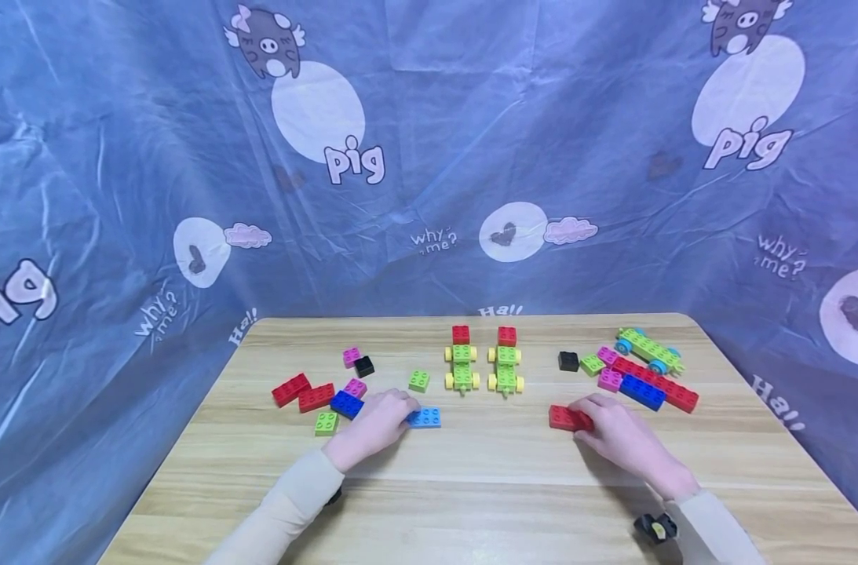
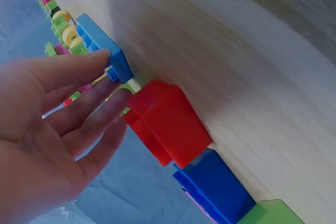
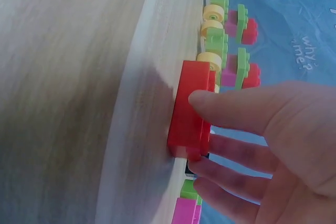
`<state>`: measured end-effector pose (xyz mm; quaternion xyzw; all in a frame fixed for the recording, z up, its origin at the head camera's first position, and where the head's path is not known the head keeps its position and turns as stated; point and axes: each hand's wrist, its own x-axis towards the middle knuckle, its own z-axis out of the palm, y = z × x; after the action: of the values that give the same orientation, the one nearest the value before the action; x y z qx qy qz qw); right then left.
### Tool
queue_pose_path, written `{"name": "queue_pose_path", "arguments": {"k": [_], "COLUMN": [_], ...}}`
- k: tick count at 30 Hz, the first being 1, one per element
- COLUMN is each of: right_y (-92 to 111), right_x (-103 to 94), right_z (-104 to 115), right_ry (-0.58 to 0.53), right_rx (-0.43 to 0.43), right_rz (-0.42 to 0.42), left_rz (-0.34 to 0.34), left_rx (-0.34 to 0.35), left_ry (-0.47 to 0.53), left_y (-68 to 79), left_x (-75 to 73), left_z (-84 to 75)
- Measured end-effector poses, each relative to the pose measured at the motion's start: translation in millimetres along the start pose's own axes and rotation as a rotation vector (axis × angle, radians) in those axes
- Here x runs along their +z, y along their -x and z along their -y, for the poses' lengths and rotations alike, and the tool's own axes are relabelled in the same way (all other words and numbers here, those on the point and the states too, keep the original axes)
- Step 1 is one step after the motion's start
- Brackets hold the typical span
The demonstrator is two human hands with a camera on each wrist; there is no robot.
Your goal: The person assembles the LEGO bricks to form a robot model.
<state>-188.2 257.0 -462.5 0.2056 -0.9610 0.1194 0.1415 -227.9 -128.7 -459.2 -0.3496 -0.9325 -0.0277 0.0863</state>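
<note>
Two yellow-wheeled cars look fully built from where I sit: the left car [image 1: 461, 375] and, just beside it, the right car [image 1: 505, 378], which I take as my landmark; a red block [image 1: 506, 335] tops it. Left of the right car and nearer the wearer, the left hand [image 1: 376, 425] pinches one end of a light-blue brick [image 1: 426, 417], fingers closed to about its width. To the car's right, also nearer the wearer, I have the right hand [image 1: 621, 433] gripping a red brick [image 1: 560, 417], thumb on its side. Neither held brick looks joined to another, so I judge the building partway. Apparently left over are a dark-blue brick [image 1: 346, 405] and others well left of the car, and, to its right, a black brick [image 1: 568, 361] and a blue-wheeled base [image 1: 648, 349] with bare studs.
</note>
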Motion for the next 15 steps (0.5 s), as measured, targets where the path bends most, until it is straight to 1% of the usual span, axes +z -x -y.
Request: {"name": "queue_pose_path", "arguments": {"k": [7,12,15], "right_y": [-3,-5,-7], "right_x": [2.7,2.8,2.9], "right_z": [4,8,9], "right_ry": [-0.009,-0.036,-0.053], "right_rx": [-0.038,-0.051,-0.037], "right_rz": [-0.023,-0.006,0.017], "left_rz": [0.017,0.021,0.015], "left_rx": [0.045,0.084,0.105], "left_ry": [0.039,0.051,0.044], "left_y": [-1.4,-2.6,-3.3], "left_x": [-2.5,-2.0,-0.3], "left_z": [-5.9,-13.2,-16.9]}}
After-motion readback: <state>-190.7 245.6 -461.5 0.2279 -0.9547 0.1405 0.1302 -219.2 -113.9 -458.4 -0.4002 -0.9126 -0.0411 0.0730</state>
